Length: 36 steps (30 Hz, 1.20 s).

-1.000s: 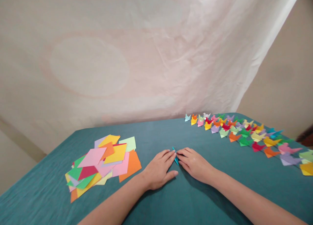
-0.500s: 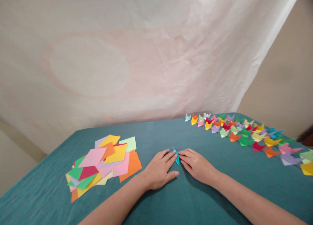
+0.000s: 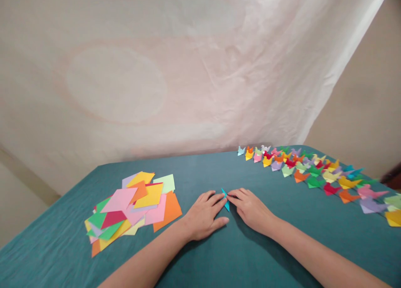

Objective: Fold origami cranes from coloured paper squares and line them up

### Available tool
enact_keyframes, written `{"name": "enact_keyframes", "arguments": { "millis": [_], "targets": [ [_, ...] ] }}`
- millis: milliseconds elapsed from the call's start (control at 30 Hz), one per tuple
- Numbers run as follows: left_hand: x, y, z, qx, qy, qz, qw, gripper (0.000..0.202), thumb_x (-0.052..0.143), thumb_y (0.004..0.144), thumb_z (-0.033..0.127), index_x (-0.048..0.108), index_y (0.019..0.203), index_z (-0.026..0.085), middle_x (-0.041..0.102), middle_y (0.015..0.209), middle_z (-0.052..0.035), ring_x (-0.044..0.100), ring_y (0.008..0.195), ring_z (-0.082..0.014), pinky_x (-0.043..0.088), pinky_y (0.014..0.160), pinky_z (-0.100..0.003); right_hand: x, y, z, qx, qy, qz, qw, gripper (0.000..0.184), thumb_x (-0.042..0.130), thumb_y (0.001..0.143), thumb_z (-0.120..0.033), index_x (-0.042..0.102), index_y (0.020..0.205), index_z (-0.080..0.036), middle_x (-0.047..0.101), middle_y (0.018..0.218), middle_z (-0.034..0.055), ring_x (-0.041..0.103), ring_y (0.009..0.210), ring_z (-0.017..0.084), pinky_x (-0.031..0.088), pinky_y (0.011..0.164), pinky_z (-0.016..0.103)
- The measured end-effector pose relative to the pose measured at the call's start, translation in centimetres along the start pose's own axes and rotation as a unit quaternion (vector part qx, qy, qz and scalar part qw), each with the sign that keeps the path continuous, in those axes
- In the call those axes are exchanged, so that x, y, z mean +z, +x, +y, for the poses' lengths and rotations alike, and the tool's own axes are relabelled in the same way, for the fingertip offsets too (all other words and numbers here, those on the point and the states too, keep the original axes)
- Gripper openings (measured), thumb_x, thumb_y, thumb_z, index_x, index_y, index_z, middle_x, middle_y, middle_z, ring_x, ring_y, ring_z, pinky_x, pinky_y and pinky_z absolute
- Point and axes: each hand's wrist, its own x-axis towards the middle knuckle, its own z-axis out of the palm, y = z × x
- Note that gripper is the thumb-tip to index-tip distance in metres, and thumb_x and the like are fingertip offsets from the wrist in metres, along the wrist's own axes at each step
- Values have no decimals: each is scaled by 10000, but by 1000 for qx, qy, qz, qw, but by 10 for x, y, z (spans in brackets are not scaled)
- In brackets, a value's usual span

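A small folded piece of bright blue origami paper (image 3: pixel 227 206) lies on the teal cloth between my two hands, long and narrow with pointed ends. From the left, my left hand (image 3: pixel 205 216) rests flat with its fingers stretched and thumb apart, the fingertips pressing on the paper's left side. My right hand (image 3: pixel 252 207) has its fingers bent and drawn together, their tips on the paper's right edge. Part of the paper is hidden under the fingers.
Loose coloured paper squares (image 3: pixel 150 196) are heaped on the left of the table (image 3: pixel 200 263). Rows of small folded paper birds (image 3: pixel 331 176) stand along the right side. A pale cloth (image 3: pixel 194 70) hangs behind the table.
My right fingertips have shifted slightly left and over the blue paper's edge. My left hand stays nearly in place, and the paper still lies in the same spot.
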Motion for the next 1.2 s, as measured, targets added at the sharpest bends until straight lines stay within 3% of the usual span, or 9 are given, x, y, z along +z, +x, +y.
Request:
{"name": "enact_keyframes", "arguments": {
  "millis": [333, 633, 933, 1200],
  "targets": [
    [-4, -2, 0, 20, 20, 29, 999, 470, 390, 891, 494, 462, 1274, 232, 478, 1322, -68, 379, 1236, -262, 303, 1026, -439, -11, 7, -9, 4, -58, -56, 997, 338, 420, 843, -68, 594, 1113, -176, 573, 1088, 91, 495, 966, 212, 395, 803, 346],
    [11, -4, 4, -53, 25, 75, 995, 426, 356, 924, 403, 460, 1263, 166, 510, 1284, -94, 418, 1211, -240, 330, 1024, -423, -9, 7, -9, -14, -57, -57, 997, 349, 404, 851, -75, 575, 1143, -162, 567, 1206, 81, 497, 1020, 213, 397, 828, 350],
    [10, -5, 3, -39, -7, 79, 996, 434, 354, 924, 406, 429, 1281, 172, 486, 1302, -100, 398, 1233, -228, 322, 1042, -417, -10, 7, -8, -12, -35, -52, 998, 355, 399, 847, -69, 583, 1134, -169, 578, 1198, 84, 489, 1036, 199, 373, 891, 352],
    [12, -3, 2, -50, -31, 96, 994, 395, 372, 923, 382, 429, 1260, 184, 495, 1283, -83, 401, 1227, -220, 317, 1053, -422, -9, 7, -8, -10, -35, -52, 998, 354, 397, 848, -67, 580, 1131, -175, 566, 1208, 76, 487, 1023, 205, 394, 859, 351]
  ]
}}
